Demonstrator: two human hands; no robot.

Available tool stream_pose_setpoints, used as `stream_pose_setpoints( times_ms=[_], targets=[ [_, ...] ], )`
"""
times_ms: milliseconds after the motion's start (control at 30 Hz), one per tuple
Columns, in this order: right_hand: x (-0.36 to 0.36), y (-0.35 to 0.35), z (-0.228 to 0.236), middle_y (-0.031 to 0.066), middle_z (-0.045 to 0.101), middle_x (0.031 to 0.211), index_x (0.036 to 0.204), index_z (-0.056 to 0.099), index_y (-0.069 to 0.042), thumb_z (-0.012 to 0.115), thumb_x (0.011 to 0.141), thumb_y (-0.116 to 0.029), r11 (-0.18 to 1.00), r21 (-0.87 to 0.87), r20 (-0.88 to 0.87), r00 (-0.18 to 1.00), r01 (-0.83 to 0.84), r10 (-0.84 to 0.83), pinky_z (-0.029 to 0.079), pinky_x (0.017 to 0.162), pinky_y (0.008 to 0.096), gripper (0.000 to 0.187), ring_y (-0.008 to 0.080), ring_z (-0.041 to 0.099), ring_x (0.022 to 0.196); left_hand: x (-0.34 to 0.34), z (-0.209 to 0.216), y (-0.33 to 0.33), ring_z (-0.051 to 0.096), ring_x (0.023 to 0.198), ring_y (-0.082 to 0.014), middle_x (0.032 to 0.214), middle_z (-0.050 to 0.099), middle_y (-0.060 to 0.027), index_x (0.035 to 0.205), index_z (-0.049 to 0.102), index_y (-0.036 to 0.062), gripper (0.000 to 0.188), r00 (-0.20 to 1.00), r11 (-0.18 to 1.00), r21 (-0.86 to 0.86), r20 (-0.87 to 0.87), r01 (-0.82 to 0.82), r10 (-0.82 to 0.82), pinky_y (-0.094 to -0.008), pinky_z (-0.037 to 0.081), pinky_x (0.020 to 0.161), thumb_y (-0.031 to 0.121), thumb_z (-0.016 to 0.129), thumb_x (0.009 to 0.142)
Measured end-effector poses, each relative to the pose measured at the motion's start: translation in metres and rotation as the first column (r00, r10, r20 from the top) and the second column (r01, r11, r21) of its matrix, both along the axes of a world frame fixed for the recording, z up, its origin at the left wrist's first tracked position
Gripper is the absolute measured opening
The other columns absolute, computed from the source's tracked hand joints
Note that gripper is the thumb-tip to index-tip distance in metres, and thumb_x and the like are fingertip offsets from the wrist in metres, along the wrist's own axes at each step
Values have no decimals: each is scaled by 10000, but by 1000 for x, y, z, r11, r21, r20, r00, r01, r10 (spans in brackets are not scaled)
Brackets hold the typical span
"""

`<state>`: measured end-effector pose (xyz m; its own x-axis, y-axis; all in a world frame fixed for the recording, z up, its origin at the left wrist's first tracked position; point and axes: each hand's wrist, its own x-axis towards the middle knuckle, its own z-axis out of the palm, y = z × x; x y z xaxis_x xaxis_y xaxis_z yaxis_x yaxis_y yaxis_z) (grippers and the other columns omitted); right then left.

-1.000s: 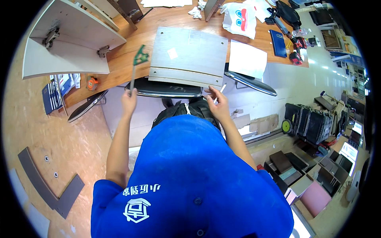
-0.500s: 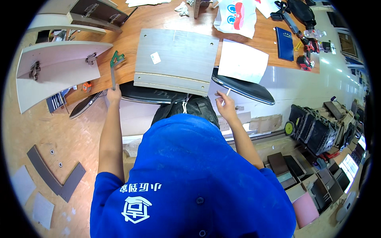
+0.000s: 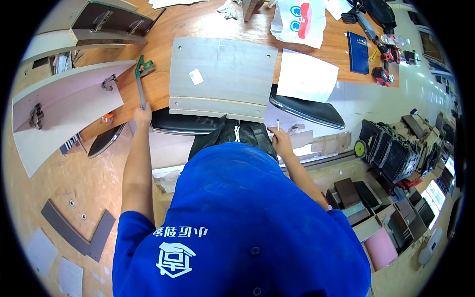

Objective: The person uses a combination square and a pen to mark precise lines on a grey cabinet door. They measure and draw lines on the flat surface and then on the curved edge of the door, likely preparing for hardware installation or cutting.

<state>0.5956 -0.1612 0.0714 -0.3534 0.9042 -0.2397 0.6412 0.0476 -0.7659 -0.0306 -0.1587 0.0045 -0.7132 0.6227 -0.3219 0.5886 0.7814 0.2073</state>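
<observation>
**Operator:** In the head view I have the left hand (image 3: pixel 143 115) on the left, wrapped around the near end of the steel blade of a green-stocked square (image 3: pixel 140 90). Where does the square lie from that grip?

**Spotter:** Straight out ahead of it. I see the blade running away from the body, leaning a little left, with the green stock at the far end, over the left part of the worktop (image 3: pixel 198 24). I can't tell from this bent overhead view whether the stock touches the wood.

**Operator:** And the grey drilled panel (image 3: pixel 225 69)?

**Spotter:** To the right of the blade, apart from it, its left edge roughly alongside. I put the left hand about level with the near left corner. The right hand (image 3: pixel 281 142) is just off the near right corner, fingers pinched on a white pen (image 3: pixel 277 124) that points up and away.

**Operator:** Edges and room?

**Spotter:** I see a strip of wood between blade and panel. The white hinged board (image 3: pixel 64 106) comes close to the stock on the left, paper (image 3: pixel 308 74) sits just beside the panel's right edge, and the panel's near edge reaches out over a black chair seat (image 3: pixel 180 124).
</observation>
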Motion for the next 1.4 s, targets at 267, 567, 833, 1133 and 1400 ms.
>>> stream_pose_setpoints(
  times_ms=[267, 567, 833, 1133, 1400],
  targets=[
    [-14, -60, -36, 185, 776, 1060, 1201, 717, 26, 557, 947, 35, 887, -271, 73, 927, 373, -367, 582, 808, 368, 301, 264, 756, 934, -13, -7, 13, 711, 997, -444, 1013, 742, -263, 1119, 702, -6, 457, 993, 993, 18, 29, 115, -116, -510, 550, 877, 397, 753, 907],
    [-56, -24, -59, 142, 689, 1317, 1395, 566, 7, 661, 1032, -253, 191, -767, 106, 416, 612, -903, 564, 784, 317, 457, 238, 720, 1077, -34, -1, 11, 706, 956, -421, 1010, 741, -227, 1163, 712, 22, 390, 992, 991, 74, 45, 110, -114, -504, 540, 858, 289, 796, 891],
    [-73, 8, -72, 110, 682, 1156, 1360, 578, 27, 664, 1022, -180, 144, -800, 83, 345, 582, -935, 614, 825, 343, 406, 235, 709, 1028, -45, -9, 25, 704, 1003, -411, 1065, 740, -227, 1162, 722, 28, 354, 982, 972, 154, 41, 175, -184, -487, 538, 891, 251, 788, 895],
    [-78, 10, -75, 36, 649, 833, 1076, 695, -30, 684, 982, -143, 17, -747, 139, 180, 665, -974, 594, 680, 317, 147, 142, 623, 709, -39, -5, 44, 718, 989, -414, 1035, 745, -247, 1059, 748, -26, 324, 958, 959, 129, 109, 251, -265, -485, 551, 845, 263, 763, 914],
    [-94, 11, -74, 27, 606, 768, 1023, 686, -21, 715, 959, -141, -44, -754, 125, 77, 655, -989, 522, 561, 283, 139, 148, 580, 646, 11, 10, 1, 707, 875, -343, 934, 717, -199, 1105, 683, -30, 269, 940, 873, 363, -20, 325, -341, -440, 564, 814, 170, 664, 926]
  ],
)
